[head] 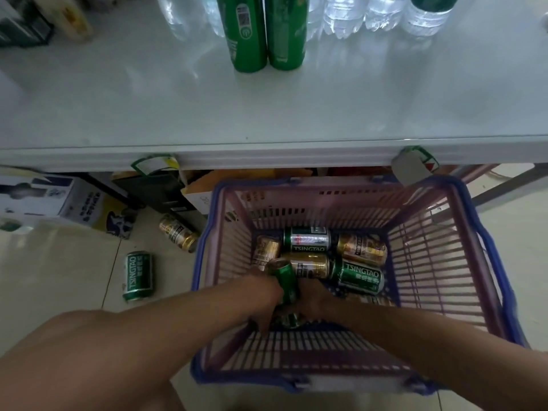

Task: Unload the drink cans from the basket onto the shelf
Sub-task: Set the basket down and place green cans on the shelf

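Both hands are down inside the basket [486, 262] at its near wall: the left hand [264, 304] and the right hand [317, 301] press in from either side of one green can [286, 284], fingers curled about it, so the can looks pinched between the two of them, though which hand carries the weight I cannot tell. That can stands nearly upright, its long axis tipped a little away from the person, the gold-rimmed top end showing uppermost. A second green object sits just below the hands, too blurred to name with confidence. This looks like the picking step, early in the unloading: several cans lie on their sides on the basket floor beyond the hands, among them a silver-and-green can [307, 239] with its long axis running left to right, a gold can [362, 249] and another green can [357, 276], both angled. The shelf [148, 108] above holds two tall green bottles [267, 34] with bare surface in front. Next, I judge, the held can must be lifted clear of the rim and set upright on that bare part. Two stray cans, one green [138, 275] and one gold [178, 232], lie on the floor left of the basket.
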Demonstrator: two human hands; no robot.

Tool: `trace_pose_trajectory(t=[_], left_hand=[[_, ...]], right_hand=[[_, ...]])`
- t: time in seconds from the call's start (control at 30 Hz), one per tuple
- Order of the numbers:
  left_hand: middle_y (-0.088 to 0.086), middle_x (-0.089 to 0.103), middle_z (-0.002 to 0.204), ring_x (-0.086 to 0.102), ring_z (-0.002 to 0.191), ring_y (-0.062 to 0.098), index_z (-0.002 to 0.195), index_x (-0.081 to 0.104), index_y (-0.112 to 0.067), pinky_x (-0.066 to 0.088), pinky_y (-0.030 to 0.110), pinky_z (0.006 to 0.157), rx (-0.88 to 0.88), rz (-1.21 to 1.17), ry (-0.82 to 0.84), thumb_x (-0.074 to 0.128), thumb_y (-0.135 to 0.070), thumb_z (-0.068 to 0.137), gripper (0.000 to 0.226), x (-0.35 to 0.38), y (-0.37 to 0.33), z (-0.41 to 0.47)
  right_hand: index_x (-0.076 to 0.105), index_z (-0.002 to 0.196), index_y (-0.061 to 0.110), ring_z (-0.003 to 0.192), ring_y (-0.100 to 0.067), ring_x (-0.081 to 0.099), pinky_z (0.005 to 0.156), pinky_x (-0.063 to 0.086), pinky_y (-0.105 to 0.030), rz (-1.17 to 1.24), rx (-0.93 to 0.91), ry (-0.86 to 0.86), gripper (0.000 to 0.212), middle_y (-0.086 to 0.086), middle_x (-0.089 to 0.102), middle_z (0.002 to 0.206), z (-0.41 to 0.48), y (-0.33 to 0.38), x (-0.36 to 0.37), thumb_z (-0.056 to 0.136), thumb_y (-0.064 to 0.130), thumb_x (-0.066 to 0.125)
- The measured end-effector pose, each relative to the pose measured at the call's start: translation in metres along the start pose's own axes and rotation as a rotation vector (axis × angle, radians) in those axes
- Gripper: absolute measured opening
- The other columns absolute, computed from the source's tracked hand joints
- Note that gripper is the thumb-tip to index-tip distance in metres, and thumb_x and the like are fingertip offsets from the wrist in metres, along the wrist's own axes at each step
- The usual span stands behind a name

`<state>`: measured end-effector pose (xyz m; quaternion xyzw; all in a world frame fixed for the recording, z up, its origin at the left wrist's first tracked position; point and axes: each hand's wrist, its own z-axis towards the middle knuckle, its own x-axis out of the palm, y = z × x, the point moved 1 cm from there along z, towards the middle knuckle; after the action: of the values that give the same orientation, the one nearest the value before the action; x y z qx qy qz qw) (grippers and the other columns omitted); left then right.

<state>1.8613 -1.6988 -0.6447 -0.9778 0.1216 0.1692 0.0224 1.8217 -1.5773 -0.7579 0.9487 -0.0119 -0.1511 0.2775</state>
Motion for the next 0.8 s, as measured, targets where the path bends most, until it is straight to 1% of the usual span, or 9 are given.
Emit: trace_pose_trajectory(t=[0.07,0.17,0.27,0.37,0.47,0.53,0.6,0.67,0.8], left_hand=[[0.010,0.064,0.130,0.064,0.114,0.028,0.136,0.058,-0.009,0.055,0.040,0.091,-0.004,-0.018,-0.072,0.077,-0.036,0.088,0.059,0.010,-0.007,0.003],[0.014,0.063,0.130,0.065,0.113,0.030,0.130,0.061,-0.005,0.057,0.041,0.092,0.003,-0.118,-0.207,0.075,-0.022,0.089,0.047,0.009,-0.002,-0.003],[0.014,0.058,0.133,0.061,0.116,0.029,0.135,0.057,-0.007,0.051,0.034,0.086,0.011,-0.251,-0.220,0.079,-0.028,0.085,0.059,-0.009,0.014,-0.018],[0.009,0.060,0.123,0.061,0.108,0.024,0.132,0.058,-0.011,0.051,0.029,0.080,0.000,-0.449,-0.339,0.082,-0.043,0.076,0.069,-0.034,0.036,-0.045],[0.002,0.069,0.119,0.067,0.103,0.021,0.125,0.064,-0.016,0.059,0.041,0.089,0.058,-0.667,-0.511,0.083,-0.054,0.060,0.078,-0.058,0.062,-0.080],[-0.007,0.075,0.107,0.071,0.095,0.014,0.114,0.069,-0.025,0.061,0.037,0.082,0.134,-0.773,-0.610,0.084,-0.056,0.054,0.069,-0.074,0.079,-0.108],[-0.012,0.078,0.092,0.074,0.083,0.009,0.099,0.074,-0.028,0.062,0.032,0.073,0.249,-0.911,-0.691,0.090,-0.045,0.059,0.046,-0.085,0.093,-0.133],[-0.008,0.079,0.092,0.075,0.084,0.013,0.099,0.075,-0.024,0.062,0.038,0.075,0.356,-1.026,-0.792,0.093,-0.037,0.065,0.040,-0.089,0.106,-0.155],[-0.002,0.079,0.093,0.076,0.086,0.016,0.100,0.074,-0.024,0.061,0.033,0.075,0.500,-1.216,-1.094,0.091,-0.042,0.067,0.041,-0.091,0.125,-0.181]], right_hand=[[0.064,0.137,0.017,0.115,-0.020,0.067,0.096,0.056,-0.035,-0.028,-0.056,-0.086,0.067,-0.004,0.071,0.129,-0.011,-0.002,-0.009,0.078,0.037,0.088],[0.063,0.134,0.021,0.108,-0.014,0.067,0.084,0.053,-0.025,-0.117,-0.145,-0.235,0.069,0.001,0.072,0.125,-0.036,-0.001,-0.035,0.075,0.049,0.086],[0.058,0.136,0.022,0.108,-0.015,0.069,0.083,0.055,-0.026,-0.192,-0.243,-0.357,0.079,0.004,0.072,0.125,-0.067,0.011,-0.066,0.072,0.063,0.081],[0.058,0.135,0.032,0.105,-0.002,0.065,0.082,0.054,-0.021,-0.203,-0.358,-0.494,0.088,0.019,0.068,0.123,-0.097,0.035,-0.095,0.064,0.083,0.071],[0.060,0.130,0.040,0.101,0.016,0.063,0.078,0.048,-0.004,-0.180,-0.472,-0.589,0.079,0.032,0.066,0.111,-0.125,0.058,-0.122,0.062,0.078,0.076],[0.063,0.124,0.041,0.098,0.024,0.060,0.073,0.043,0.003,-0.168,-0.556,-0.640,0.069,0.040,0.064,0.101,-0.146,0.072,-0.137,0.063,0.069,0.082],[0.065,0.112,0.045,0.096,0.018,0.064,0.074,0.045,0.001,-0.124,-0.659,-0.689,0.051,0.041,0.066,0.102,-0.165,0.086,-0.147,0.067,0.058,0.087],[0.064,0.109,0.049,0.095,0.010,0.069,0.076,0.049,-0.003,-0.031,-0.758,-0.742,0.045,0.035,0.070,0.107,-0.179,0.100,-0.153,0.071,0.053,0.087],[0.067,0.103,0.052,0.097,0.005,0.071,0.080,0.051,-0.008,0.128,-0.818,-0.878,0.039,0.030,0.074,0.104,-0.196,0.124,-0.165,0.071,0.072,0.077]])
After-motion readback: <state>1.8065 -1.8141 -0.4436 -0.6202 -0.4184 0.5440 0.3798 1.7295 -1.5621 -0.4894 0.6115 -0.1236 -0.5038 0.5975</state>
